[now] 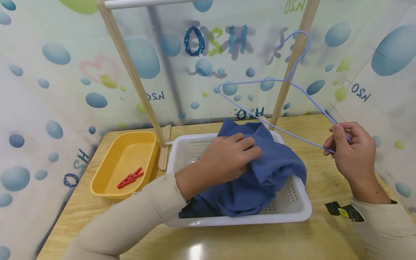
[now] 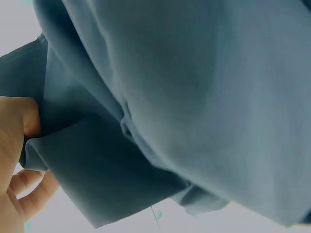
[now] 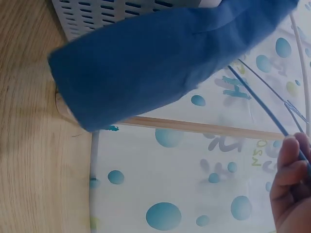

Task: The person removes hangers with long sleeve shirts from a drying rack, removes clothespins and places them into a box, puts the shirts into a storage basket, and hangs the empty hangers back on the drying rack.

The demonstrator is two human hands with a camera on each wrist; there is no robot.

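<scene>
A blue garment point(image 1: 276, 159) lies bunched in and over a white perforated basket point(image 1: 238, 221). My left hand point(image 1: 229, 155) grips its cloth above the basket; in the left wrist view the thumb and fingers point(image 2: 36, 199) pinch a fold of the fabric point(image 2: 112, 165). Off to the right, my right hand point(image 1: 352, 151) holds a thin blue hanger point(image 1: 253, 82) by one corner, hook upward. The right wrist view shows a tube-like part of the garment point(image 3: 131, 68) hanging over the basket's side.
A yellow tub point(image 1: 121, 142) with red clothespins point(image 1: 130, 178) in it stands left of the basket. Behind rises a wooden rack with two posts point(image 1: 130, 68) and a white top bar point(image 1: 143, 3). Darker cloth point(image 1: 198, 209) lies low in the basket. A patterned curtain surrounds the wooden table point(image 1: 182, 238).
</scene>
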